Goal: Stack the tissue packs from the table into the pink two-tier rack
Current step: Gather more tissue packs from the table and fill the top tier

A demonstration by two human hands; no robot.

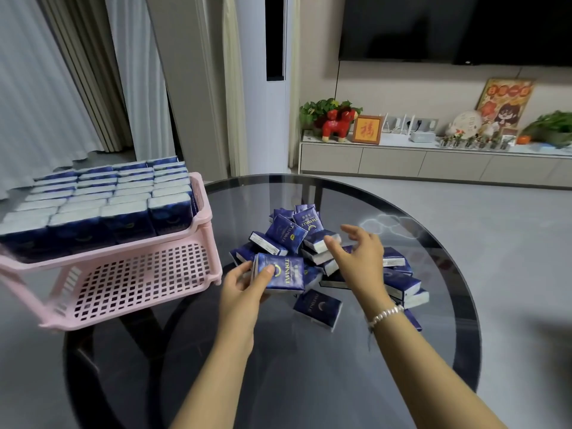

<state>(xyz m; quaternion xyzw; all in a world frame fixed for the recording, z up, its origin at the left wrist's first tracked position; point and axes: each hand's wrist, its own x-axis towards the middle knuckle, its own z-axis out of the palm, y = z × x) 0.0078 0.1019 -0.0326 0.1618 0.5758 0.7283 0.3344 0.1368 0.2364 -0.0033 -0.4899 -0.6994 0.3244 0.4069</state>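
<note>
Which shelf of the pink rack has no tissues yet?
The bottom shelf: only bare pink grid. The top shelf is packed with tissue packs.

Head camera looks forward and down, close over the round table (433, 351).

I see dark-blue plastic-wrapped tissue packs (312, 243) heaped loose on the table; pink perforated plastic two-tier rack (139, 274), top tier full, bottom empty.

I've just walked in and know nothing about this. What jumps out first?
A jumbled heap of dark blue tissue packs lies mid-way across the round dark glass table. At the table's left edge stands a pink plastic two-tier rack, top tier packed with neat rows, bottom tier bare. The left hand grips one pack; the right hand hovers open over the heap.
</note>
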